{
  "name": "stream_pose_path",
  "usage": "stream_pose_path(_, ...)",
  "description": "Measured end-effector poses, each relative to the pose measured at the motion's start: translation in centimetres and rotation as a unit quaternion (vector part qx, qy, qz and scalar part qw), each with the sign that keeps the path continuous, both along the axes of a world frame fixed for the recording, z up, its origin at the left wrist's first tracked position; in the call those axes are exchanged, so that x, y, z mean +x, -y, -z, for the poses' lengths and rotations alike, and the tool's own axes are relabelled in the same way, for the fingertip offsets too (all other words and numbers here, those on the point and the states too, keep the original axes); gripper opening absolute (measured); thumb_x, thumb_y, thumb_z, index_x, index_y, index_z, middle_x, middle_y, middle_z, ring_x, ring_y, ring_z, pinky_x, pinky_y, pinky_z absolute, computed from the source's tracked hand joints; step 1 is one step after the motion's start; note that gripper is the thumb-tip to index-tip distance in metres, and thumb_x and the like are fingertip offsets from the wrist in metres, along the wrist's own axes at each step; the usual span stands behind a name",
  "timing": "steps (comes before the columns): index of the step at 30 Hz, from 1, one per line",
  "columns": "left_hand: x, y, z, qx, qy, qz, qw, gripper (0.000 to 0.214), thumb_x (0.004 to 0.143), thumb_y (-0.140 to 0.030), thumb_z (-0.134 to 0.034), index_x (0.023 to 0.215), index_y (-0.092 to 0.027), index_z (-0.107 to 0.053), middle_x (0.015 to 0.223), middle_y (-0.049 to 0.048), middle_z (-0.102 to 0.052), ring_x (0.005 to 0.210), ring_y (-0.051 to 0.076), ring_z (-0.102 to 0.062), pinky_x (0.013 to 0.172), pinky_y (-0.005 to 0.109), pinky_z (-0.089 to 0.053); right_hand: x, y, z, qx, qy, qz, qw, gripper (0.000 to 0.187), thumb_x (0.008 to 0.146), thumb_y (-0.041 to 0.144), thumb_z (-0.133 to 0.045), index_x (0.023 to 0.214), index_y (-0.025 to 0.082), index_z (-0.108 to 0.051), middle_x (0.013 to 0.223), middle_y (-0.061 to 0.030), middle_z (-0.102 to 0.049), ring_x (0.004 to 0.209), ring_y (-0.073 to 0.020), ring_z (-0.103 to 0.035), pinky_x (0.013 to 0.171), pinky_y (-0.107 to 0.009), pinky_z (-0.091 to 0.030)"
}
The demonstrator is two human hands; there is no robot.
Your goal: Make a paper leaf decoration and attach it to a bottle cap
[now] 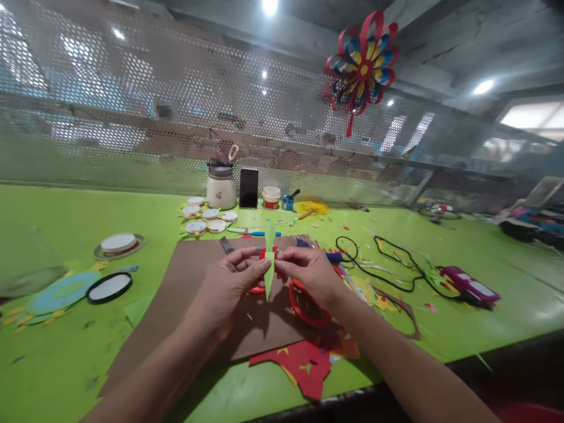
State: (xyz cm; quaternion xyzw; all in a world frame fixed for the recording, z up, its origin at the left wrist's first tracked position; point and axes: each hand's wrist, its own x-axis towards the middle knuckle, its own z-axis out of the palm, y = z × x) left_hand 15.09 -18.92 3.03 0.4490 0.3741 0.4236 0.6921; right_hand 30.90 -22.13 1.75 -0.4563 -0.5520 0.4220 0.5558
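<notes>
A narrow light green paper piece point(269, 276), pointed at its ends, stands upright between my two hands, with a small red piece point(263, 254) around or behind its middle. My left hand point(235, 279) pinches it between thumb and fingers from the left. From the right, my right hand point(308, 273) has its thumb and fingertips closed on the same paper. Under the hands lies a brown board point(185, 294). Red-handled scissors point(311, 311) rest on it below my right hand, their blades mostly hidden. Red paper scraps point(304, 367) lie at the board's near edge.
Left are white discs point(118, 242) and a black-rimmed ring point(109, 288). Behind stand a white jug point(221, 191), a dark phone point(249, 189) and small pots point(271, 198). A black cord point(392, 282) runs right to a purple box point(469, 285). A paper flower point(363, 69) hangs above.
</notes>
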Motion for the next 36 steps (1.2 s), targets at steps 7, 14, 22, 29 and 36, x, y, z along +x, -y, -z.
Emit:
stream_pose_path(7, -0.12, -0.03, -0.06, 0.020, -0.012, -0.011, 1.000, 0.033, 0.053, -0.026, -0.086, 0.079, -0.015, -0.070, 0.071, 0.0006, -0.068, 0.057, 0.009, -0.058, 0.054, 0.019, -0.049, -0.08, 0.27, 0.06, 0.005, 0.006, -0.002, 1.000, 0.011, 0.075, 0.030, -0.072, 0.076, 0.019, -0.072, 0.064, 0.0013, -0.061, 0.059, -0.0108, -0.052, 0.059, -0.026, -0.043)
stream_pose_path(14, -0.01, -0.01, -0.06, 0.016, -0.016, 0.002, 1.000, 0.032, 0.050, -0.028, -0.087, 0.074, -0.014, -0.070, 0.066, 0.0006, -0.066, 0.056, 0.011, -0.057, 0.054, 0.021, -0.047, -0.03, 0.43, -0.04, -0.002, -0.005, -0.006, 1.000, 0.009, 0.074, 0.028, -0.072, 0.075, 0.019, -0.072, 0.065, 0.0010, -0.062, 0.059, -0.0111, -0.053, 0.059, -0.026, -0.045)
stream_pose_path(22, 0.03, 0.02, 0.12, 0.017, -0.013, 0.014, 1.000, 0.028, 0.053, -0.027, -0.085, 0.073, -0.014, -0.069, 0.063, 0.0010, -0.064, 0.057, 0.014, -0.060, 0.055, 0.025, -0.050, -0.06, 0.45, 0.00, -0.002, -0.001, -0.002, 1.000, 0.010, 0.073, 0.029, -0.073, 0.074, 0.019, -0.072, 0.063, 0.0013, -0.062, 0.058, -0.0112, -0.054, 0.058, -0.026, -0.046)
stream_pose_path(29, 0.06, -0.24, 0.20, 0.001, -0.006, 0.020, 1.000, 0.028, 0.052, -0.025, -0.085, 0.071, -0.014, -0.068, 0.063, 0.0009, -0.062, 0.058, 0.015, -0.061, 0.057, 0.027, -0.051, -0.08, 0.58, -0.03, -0.002, 0.009, -0.007, 1.000, 0.011, 0.075, 0.029, -0.072, 0.075, 0.018, -0.072, 0.064, 0.0011, -0.063, 0.059, -0.0107, -0.054, 0.059, -0.025, -0.046)
stream_pose_path(36, -0.05, 0.02, 0.05, 0.009, -0.007, 0.021, 1.000, 0.027, 0.052, -0.025, -0.084, 0.070, -0.014, -0.067, 0.063, 0.0012, -0.063, 0.059, 0.015, -0.061, 0.058, 0.028, -0.050, -0.10, 0.45, 0.08, -0.011, 0.006, -0.004, 1.000, 0.014, 0.073, 0.033, -0.073, 0.074, 0.019, -0.072, 0.064, 0.0007, -0.064, 0.060, -0.0118, -0.056, 0.059, -0.026, -0.047)
